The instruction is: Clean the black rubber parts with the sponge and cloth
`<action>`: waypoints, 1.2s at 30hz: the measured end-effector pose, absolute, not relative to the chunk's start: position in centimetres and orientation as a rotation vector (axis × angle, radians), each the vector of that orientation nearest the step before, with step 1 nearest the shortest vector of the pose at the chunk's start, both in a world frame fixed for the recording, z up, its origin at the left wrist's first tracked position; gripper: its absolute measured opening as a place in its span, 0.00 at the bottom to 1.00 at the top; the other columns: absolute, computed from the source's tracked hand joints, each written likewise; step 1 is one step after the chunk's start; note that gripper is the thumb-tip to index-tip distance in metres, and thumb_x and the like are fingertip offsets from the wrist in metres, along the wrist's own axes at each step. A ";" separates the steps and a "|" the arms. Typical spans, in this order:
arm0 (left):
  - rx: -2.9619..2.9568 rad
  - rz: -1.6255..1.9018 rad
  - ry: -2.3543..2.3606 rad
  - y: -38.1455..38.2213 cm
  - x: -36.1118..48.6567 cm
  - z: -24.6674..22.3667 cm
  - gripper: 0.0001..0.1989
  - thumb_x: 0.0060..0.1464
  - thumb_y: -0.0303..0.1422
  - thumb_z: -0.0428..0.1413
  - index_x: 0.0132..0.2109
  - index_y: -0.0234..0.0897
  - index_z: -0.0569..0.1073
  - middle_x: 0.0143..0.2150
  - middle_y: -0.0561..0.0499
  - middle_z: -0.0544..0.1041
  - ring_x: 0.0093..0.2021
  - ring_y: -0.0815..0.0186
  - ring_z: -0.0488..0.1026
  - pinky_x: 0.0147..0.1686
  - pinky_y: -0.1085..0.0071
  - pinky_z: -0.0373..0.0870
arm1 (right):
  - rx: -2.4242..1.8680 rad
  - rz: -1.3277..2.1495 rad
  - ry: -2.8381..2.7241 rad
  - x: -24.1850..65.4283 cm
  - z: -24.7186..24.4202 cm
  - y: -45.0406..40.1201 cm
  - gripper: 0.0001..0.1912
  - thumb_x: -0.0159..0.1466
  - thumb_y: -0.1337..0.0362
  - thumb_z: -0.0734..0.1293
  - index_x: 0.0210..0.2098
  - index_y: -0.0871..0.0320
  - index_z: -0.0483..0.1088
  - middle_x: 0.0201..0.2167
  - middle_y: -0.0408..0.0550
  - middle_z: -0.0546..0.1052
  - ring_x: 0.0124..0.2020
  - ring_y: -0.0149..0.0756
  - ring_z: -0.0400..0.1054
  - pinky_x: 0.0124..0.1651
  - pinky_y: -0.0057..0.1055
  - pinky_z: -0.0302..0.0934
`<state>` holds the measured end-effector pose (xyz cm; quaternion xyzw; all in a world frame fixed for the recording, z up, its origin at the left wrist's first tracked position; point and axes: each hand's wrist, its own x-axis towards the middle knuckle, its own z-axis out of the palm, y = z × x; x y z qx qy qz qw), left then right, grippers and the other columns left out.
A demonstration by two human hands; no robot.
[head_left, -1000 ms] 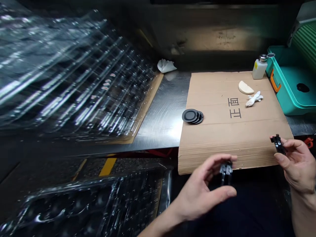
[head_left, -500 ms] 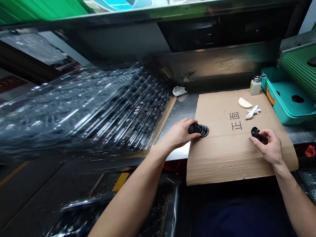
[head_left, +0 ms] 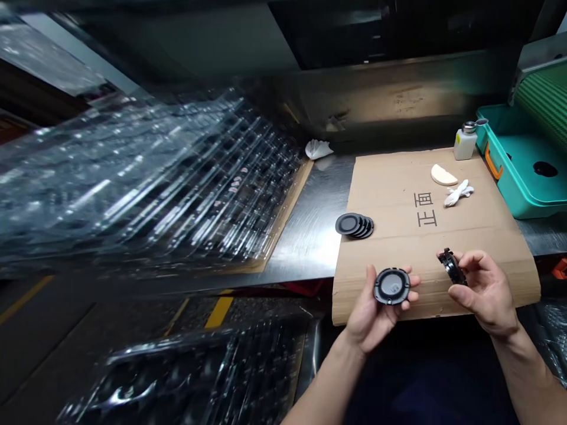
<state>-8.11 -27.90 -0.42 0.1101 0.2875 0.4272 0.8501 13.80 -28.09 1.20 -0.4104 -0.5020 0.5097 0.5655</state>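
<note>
Left grip (head_left: 371, 319), half-curled, clasps a black disc (head_left: 392, 286); right grip (head_left: 492, 295), narrowly parted, pinches a tilted black part (head_left: 452, 268)

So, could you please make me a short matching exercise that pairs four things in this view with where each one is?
1. Round part with a pale centre
2. Overlapping dark discs
3. White bottle
4. Orange handle

A. On the side of the teal bin
B. At the far right corner of the cardboard
C. In the left hand
D. By the cardboard's left edge

Pairs: 1-C, 2-D, 3-B, 4-A
</note>
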 end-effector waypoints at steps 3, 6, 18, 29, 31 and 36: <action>0.170 0.844 0.481 -29.0 -6.8 -2.2 0.33 0.67 0.53 0.42 0.52 0.27 0.76 0.44 0.35 0.82 0.36 0.62 0.82 0.32 0.75 0.77 | -0.924 1.276 -1.179 13.4 1.6 -29.0 0.21 0.54 0.57 0.80 0.41 0.50 0.68 0.50 0.51 0.78 0.56 0.49 0.72 0.59 0.48 0.65; 0.188 0.821 0.400 -29.4 -6.7 -2.8 0.33 0.65 0.54 0.45 0.53 0.27 0.76 0.45 0.35 0.82 0.37 0.60 0.82 0.32 0.74 0.76 | -0.916 1.272 -1.157 13.5 1.6 -29.2 0.21 0.55 0.57 0.80 0.42 0.49 0.68 0.51 0.51 0.78 0.57 0.50 0.71 0.60 0.49 0.65; 0.202 0.802 0.391 -29.4 -7.4 -3.3 0.32 0.65 0.55 0.47 0.54 0.29 0.76 0.45 0.37 0.82 0.38 0.60 0.81 0.32 0.73 0.74 | -0.998 1.249 -1.254 12.7 1.1 -29.3 0.20 0.56 0.62 0.79 0.43 0.50 0.68 0.55 0.53 0.76 0.61 0.51 0.68 0.63 0.51 0.63; 0.209 0.830 0.388 -29.5 -7.2 -3.8 0.33 0.63 0.56 0.49 0.52 0.29 0.77 0.41 0.39 0.82 0.36 0.61 0.80 0.33 0.72 0.73 | -0.956 1.180 -1.442 11.2 1.8 -29.6 0.21 0.57 0.64 0.78 0.44 0.50 0.66 0.56 0.54 0.74 0.59 0.50 0.69 0.61 0.50 0.64; 0.224 0.843 0.425 -29.7 -7.2 -3.7 0.32 0.62 0.56 0.51 0.49 0.29 0.78 0.40 0.40 0.83 0.36 0.61 0.80 0.36 0.71 0.74 | -0.976 1.079 -1.588 10.7 1.9 -29.4 0.21 0.56 0.63 0.79 0.43 0.49 0.67 0.55 0.53 0.75 0.59 0.51 0.69 0.61 0.50 0.63; 0.262 0.794 0.411 -30.2 -7.3 -3.9 0.31 0.58 0.57 0.55 0.47 0.29 0.78 0.42 0.39 0.82 0.38 0.58 0.81 0.37 0.68 0.75 | -1.027 0.889 -1.990 10.0 1.7 -29.2 0.20 0.53 0.59 0.81 0.40 0.50 0.71 0.53 0.53 0.77 0.59 0.53 0.69 0.61 0.52 0.62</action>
